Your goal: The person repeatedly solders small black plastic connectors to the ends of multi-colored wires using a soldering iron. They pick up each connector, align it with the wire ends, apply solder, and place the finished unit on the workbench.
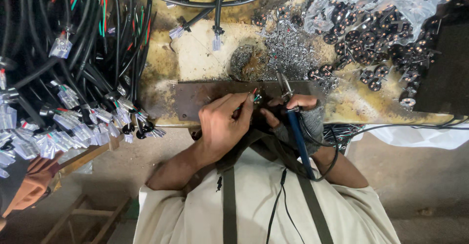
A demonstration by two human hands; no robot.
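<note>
My left hand [225, 122] pinches a thin bundle of coloured wires [254, 94], red and green ends showing, over a dark metal plate [195, 100] on the bench. My right hand [299, 116], in a grey fingerless glove, grips a blue-handled soldering iron [294, 127] whose metal tip [282, 82] points away from me, close to the wire ends. The iron's black cord runs down over my chest. The two hands almost touch above the plate.
A big heap of black cables with clear plastic connectors [68, 78] fills the left. A clear bag of small black round parts [381, 24] lies at the far right. Solder scraps [288, 53] litter the worn yellow bench [205, 58]. Another person's orange sleeve [29, 185] shows lower left.
</note>
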